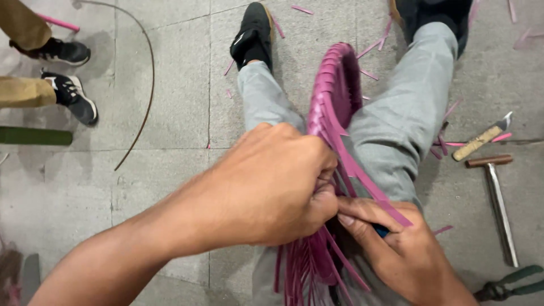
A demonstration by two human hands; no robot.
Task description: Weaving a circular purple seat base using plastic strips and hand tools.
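Two bare hands meet at frame centre in the head view, both working a purple woven basket piece point(334, 90) that stands on edge between the person's grey-trousered legs point(402, 113). Left hand point(272, 187) comes in from 7 o'clock, curled into a tight fist on the woven edge w/ loose purple strips point(362, 181) running out from under it. Right hand point(396, 249) sits at 4 o'clock of the left, touching it, fingers point(362, 212) pinched narrow on a strip; a small dark-blue thing shows under them, can't tell what. More strips fan down toward 6 o'clock. Black shoes point(252, 34) at 12. On the floor at 3 o'clock: hammer point(498, 192), a knife w/ wrapped handle point(481, 139); green-handled pliers point(510, 283) at 4–5. Another person's shoes point(71, 93) & tan trousers at 10 o'clock, beside a thin curved rod point(148, 73). Purple offcuts lie scattered near 12–1.
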